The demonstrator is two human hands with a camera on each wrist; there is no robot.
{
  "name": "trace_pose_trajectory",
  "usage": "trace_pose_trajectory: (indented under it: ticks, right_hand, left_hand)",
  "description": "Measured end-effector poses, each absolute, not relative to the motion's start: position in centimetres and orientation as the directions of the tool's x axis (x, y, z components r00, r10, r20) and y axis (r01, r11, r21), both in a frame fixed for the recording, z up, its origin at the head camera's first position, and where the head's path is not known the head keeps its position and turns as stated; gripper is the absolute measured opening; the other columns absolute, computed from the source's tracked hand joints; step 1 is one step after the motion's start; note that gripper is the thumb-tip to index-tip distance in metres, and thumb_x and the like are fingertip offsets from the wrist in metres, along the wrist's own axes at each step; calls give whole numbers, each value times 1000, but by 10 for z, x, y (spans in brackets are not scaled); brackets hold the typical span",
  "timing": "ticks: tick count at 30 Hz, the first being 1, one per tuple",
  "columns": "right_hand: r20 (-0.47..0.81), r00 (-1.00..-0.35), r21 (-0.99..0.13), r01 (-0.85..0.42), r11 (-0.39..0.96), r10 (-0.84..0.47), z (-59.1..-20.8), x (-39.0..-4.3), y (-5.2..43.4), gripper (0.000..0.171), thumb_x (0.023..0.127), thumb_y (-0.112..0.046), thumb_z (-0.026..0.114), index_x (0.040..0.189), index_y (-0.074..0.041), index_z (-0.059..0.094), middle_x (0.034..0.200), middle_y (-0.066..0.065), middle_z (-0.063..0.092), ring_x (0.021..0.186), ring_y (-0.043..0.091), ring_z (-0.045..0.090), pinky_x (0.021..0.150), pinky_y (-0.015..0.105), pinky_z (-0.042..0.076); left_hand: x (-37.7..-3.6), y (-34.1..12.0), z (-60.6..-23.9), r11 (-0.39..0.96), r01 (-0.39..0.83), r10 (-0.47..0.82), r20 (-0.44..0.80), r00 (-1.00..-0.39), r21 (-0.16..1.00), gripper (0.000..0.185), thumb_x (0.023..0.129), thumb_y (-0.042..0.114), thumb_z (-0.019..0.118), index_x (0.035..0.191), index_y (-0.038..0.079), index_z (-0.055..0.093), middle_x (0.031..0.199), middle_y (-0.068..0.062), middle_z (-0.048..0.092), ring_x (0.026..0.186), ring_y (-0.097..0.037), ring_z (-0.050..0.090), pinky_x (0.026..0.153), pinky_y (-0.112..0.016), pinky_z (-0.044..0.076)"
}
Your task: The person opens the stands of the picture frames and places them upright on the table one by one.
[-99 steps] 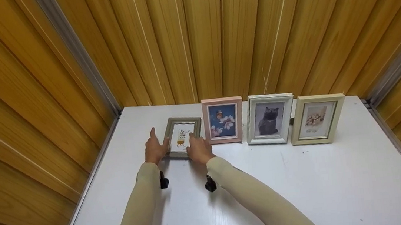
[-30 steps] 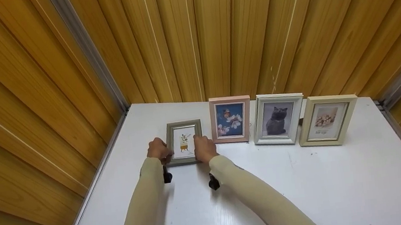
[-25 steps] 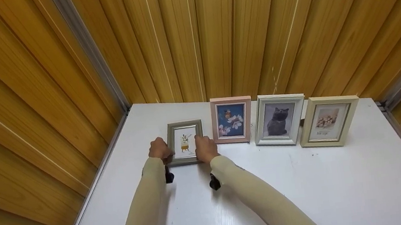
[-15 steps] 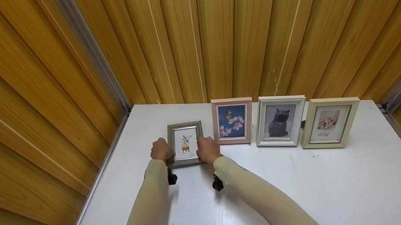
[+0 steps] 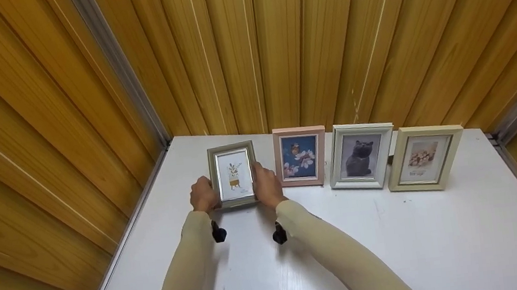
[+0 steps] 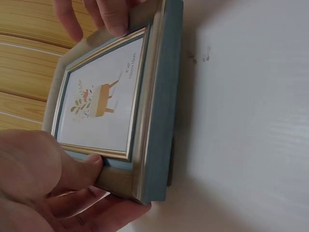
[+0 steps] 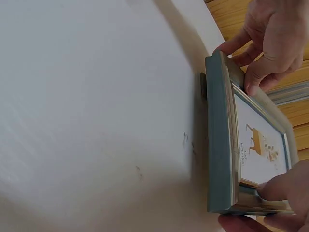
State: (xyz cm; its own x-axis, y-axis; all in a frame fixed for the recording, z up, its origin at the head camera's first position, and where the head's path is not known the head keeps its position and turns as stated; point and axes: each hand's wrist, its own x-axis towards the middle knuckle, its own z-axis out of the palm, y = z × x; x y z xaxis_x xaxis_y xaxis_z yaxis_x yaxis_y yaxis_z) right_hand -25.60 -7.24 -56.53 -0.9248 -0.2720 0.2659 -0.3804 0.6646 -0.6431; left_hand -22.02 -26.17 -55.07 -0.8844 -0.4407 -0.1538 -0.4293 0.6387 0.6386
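Both hands hold the grey frame (image 5: 233, 175) near the left end of the white table (image 5: 393, 241), a little in front of the row of other frames. The left hand (image 5: 203, 195) grips its lower left edge, thumb on the front moulding and fingers curled behind, as the left wrist view shows; the right hand (image 5: 268, 187) pinches the lower right edge the same way. The frame stands close to upright on its bottom edge, its picture of a plant on a small yellow stand facing the person. Just to its right stands the pink frame (image 5: 300, 157) with blossoms, then the white frame (image 5: 361, 156) with a grey cat, then the cream frame (image 5: 424, 158), all three in a line close to the wood-panelled wall (image 5: 276, 42). The grey frame is near the pink one but apart from it.
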Motion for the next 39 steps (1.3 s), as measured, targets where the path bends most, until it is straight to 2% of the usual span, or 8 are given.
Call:
trace_pose_trajectory:
  ticks: [3,6,13,19,27,34,39]
  right_hand:
    - [292,-922,-667,-386,638,-253,-563,-258,-72,59,91,6,68,146,-1,51,117,24,69,108,39,68,93,51,54]
    - [320,-921,-676,-385,628,-221,-561,-260,-72,61,90,6,70,147,1,49,113,23,70,105,37,68,94,50,54]
    - [384,-909,-686,-400,608,-163,-559,-265,-72,50,90,4,74,138,6,57,105,22,71,99,36,70,89,48,56]
    - [389,-907,-697,-402,593,-158,-559,-267,-69,44,93,3,71,135,3,60,104,19,70,96,32,69,86,46,56]
    - [316,-935,-722,-347,599,-161,-560,-266,-66,49,95,3,66,143,-3,54,115,17,67,107,32,66,94,47,53]
    - [330,-929,-716,-361,597,-166,-561,-266,-66,51,95,3,67,143,-4,54,115,18,67,108,33,66,94,47,53]
    - [337,-927,-707,-366,605,-167,-559,-267,-67,50,94,4,67,143,-2,54,116,19,68,110,34,66,97,47,52]
  left_hand:
    - [-219,-260,-552,608,-408,-472,-103,-876,681,27,94,4,66,120,-2,62,110,-19,68,101,-35,65,89,-49,52]
    - [-219,-257,-553,582,-382,-495,-60,-867,717,33,95,6,66,128,-2,61,119,-20,68,111,-37,64,96,-51,50]
    - [-218,-255,-556,539,-310,-513,13,-858,783,47,95,6,66,142,6,60,122,-12,69,114,-31,62,95,-50,49]
    - [-216,-254,-559,481,-280,-522,14,-853,831,48,93,5,69,140,11,62,122,-10,70,115,-31,62,96,-50,47]
    - [-214,-251,-562,463,-250,-509,23,-860,850,45,95,5,69,138,14,61,121,-10,69,112,-29,61,95,-48,47]
    - [-212,-251,-561,463,-251,-515,27,-857,850,44,95,5,69,137,14,61,120,-10,69,113,-30,61,95,-48,46]
    - [-211,-250,-555,479,-260,-532,41,-846,838,45,92,6,72,135,14,63,117,-10,71,103,-29,65,87,-46,49]
